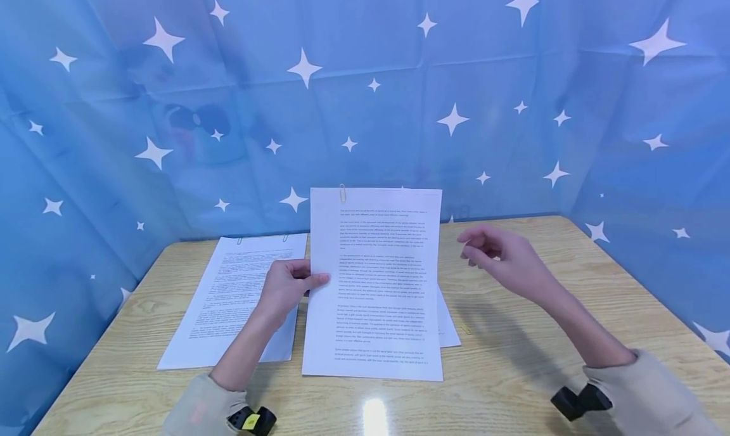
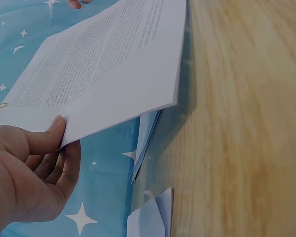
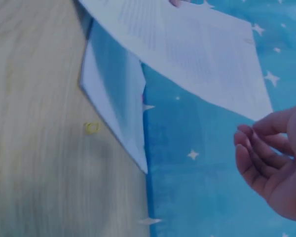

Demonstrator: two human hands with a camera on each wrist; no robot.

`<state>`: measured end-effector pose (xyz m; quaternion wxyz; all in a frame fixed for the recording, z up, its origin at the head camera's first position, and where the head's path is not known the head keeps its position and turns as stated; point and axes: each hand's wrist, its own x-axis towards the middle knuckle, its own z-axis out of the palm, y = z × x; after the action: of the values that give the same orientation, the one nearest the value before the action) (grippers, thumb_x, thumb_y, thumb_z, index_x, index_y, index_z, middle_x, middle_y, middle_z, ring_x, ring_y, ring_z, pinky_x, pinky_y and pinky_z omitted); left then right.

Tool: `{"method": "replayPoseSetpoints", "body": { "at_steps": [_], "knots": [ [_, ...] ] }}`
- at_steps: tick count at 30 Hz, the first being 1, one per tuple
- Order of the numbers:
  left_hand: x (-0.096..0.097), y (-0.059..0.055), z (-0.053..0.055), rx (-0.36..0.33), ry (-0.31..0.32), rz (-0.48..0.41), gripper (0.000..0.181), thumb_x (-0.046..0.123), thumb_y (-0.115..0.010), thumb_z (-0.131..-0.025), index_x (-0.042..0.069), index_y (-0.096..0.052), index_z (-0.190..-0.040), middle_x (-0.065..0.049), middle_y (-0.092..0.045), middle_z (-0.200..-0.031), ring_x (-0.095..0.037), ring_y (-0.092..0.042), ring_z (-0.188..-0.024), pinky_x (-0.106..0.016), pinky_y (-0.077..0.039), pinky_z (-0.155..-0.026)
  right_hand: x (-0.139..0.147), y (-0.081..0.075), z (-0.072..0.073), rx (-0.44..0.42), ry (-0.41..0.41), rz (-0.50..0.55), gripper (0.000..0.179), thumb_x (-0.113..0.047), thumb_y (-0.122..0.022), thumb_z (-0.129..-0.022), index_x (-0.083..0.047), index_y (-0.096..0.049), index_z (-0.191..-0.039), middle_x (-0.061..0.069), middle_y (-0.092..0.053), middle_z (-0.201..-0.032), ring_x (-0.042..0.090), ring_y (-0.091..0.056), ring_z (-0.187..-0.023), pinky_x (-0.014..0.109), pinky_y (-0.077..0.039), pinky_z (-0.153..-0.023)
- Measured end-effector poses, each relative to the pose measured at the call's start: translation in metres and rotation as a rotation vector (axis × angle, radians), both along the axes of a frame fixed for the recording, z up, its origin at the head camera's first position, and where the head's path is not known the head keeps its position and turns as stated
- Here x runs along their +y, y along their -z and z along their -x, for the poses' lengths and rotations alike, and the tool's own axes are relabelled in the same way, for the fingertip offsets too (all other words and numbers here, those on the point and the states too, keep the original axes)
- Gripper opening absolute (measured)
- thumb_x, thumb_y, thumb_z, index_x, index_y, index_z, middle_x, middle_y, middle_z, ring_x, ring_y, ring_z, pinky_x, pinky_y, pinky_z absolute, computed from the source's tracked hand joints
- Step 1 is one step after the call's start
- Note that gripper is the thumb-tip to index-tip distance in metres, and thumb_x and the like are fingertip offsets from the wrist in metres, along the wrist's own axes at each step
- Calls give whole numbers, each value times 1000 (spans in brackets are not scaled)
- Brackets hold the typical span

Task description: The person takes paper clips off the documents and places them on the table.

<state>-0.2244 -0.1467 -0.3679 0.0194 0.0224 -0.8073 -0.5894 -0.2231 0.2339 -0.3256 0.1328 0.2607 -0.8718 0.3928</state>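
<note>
My left hand (image 1: 288, 287) pinches the left edge of a stack of printed sheets (image 1: 373, 284), thumb on the front and fingers behind. The sheets stand nearly upright above the table, text facing me. On their top edge, toward the left corner, sits a paper clip (image 1: 343, 193). My right hand (image 1: 502, 256) hovers off the right side of the stack, its fingers loosely curled; in the right wrist view nothing shows between them. A yellow paper clip (image 1: 466, 329) lies on the table below that hand.
Another stack of printed paper (image 1: 228, 309), with two clips on its top edge, lies at the left of the wooden table (image 1: 570, 385). More paper (image 1: 448, 325) rests behind the held sheets, partly hidden. A blue star-patterned curtain (image 1: 365, 106) hangs behind the table.
</note>
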Motion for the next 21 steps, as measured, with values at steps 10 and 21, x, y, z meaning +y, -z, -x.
{"method": "replayPoseSetpoints", "body": {
  "at_steps": [10, 21],
  "knots": [
    [1, 0, 1, 4, 7, -6, 16, 6, -81, -85, 0, -78, -100, -6, -71, -80, -17, -61, -76, -34, -50, -71, -18, -8, 3, 25, -18, 120, 21, -6, -65, -99, -8, -65, -119, 4, -70, -89, 14, -65, -75, 23, -51, -64],
    [3, 0, -2, 9, 12, -12, 16, 7, -81, -85, 0, -78, -99, -5, -71, -80, -16, -62, -74, -34, -51, -69, -38, -12, 9, -8, -85, 238, 25, -4, -63, -99, 1, -61, -124, 16, -72, -98, 21, -68, -81, 22, -53, -70]
  ]
}}
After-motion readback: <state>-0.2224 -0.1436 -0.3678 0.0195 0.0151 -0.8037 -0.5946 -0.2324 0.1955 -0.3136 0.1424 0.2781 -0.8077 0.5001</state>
